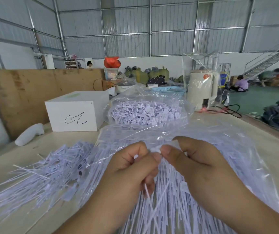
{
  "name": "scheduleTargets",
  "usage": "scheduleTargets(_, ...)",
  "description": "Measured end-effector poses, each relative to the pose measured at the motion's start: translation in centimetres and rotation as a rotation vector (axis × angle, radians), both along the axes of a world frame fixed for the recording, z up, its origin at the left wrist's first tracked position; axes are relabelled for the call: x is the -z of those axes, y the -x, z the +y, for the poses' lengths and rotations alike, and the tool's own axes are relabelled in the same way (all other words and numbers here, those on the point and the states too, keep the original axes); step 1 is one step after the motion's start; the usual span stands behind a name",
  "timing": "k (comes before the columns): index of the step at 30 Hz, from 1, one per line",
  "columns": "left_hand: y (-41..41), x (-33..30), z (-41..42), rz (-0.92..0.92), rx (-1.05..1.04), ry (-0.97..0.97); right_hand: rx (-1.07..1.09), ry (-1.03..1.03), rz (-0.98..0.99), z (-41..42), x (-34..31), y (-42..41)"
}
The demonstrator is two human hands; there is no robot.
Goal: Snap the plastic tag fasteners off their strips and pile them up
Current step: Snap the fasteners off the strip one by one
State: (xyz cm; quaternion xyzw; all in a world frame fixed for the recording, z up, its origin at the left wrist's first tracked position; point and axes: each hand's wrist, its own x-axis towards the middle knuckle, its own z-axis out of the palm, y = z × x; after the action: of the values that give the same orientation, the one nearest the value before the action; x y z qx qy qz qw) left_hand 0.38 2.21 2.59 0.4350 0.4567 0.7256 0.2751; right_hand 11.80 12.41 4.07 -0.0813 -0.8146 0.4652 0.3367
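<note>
Left hand [132,168]: fingers curled, pinching a strip of white tag fasteners [154,152] at its top end.
Right hand [197,159]: thumb and fingers pinch the same strip, touching the left.
Loose pile [59,166]: on the table [270,149], left of the hands.
Clear bag [145,110]: more fasteners, behind the hands.
White box [74,114]: far left, beside that bag.

On your desk [262,132] you have a white box [73,114] with a black scribble, a cream kettle [202,89] with its black cord [231,109], and a blue basket [167,90] behind.
</note>
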Motion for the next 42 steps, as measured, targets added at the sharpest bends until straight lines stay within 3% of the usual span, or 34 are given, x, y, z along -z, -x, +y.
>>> scheduleTargets(5, -1.3, -0.4, 0.2, -0.187, 0.015, -0.010, 0.204, -0.121, 0.177, -1.0, 1.0, 0.4)
scheduleTargets(9, -1.5, -0.9, 0.0, -0.404, 0.146, -0.003, 0.392, -0.401, 0.234, -1.2, 1.8, 1.0)
scheduleTargets(19, -0.9, -1.8, -0.5, -0.542, 0.277, -0.018, 0.404, -0.465, 0.295, -1.5, 2.0, 1.4)
scheduleTargets(21, -0.1, -1.3, -0.1, -0.545, 0.203, -0.014, 0.430, -0.509, 0.324, -1.8, 1.9, 1.4)
scheduleTargets(23, 1.6, -0.7, -0.1, -0.478, -0.007, -0.004, 0.462, -0.555, 0.349, -2.1, 1.7, 1.0)
scheduleTargets(26, 3.1, -0.2, -0.2, -0.155, -0.214, 0.045, 0.384, -0.480, 0.260, -2.0, 1.5, 0.8)
scheduleTargets(29, 2.6, -0.1, -0.3, 0.094, -0.058, 0.049, 0.097, -0.258, 0.165, -1.4, 1.3, 1.3)
scheduleTargets(32, 2.7, -0.3, -0.6, 0.123, 0.137, 0.049, -0.136, 0.030, 0.142, -0.7, 0.9, 0.9)
scheduleTargets(36, 2.7, -0.2, -0.9, 0.188, 0.249, 0.084, -0.132, 0.197, 0.042, -0.1, 1.2, 0.8)
scheduleTargets(42, 2.1, 0.4, -0.6, 0.331, 0.176, 0.071, -0.122, 0.161, 0.041, 0.2, 1.5, 1.3)
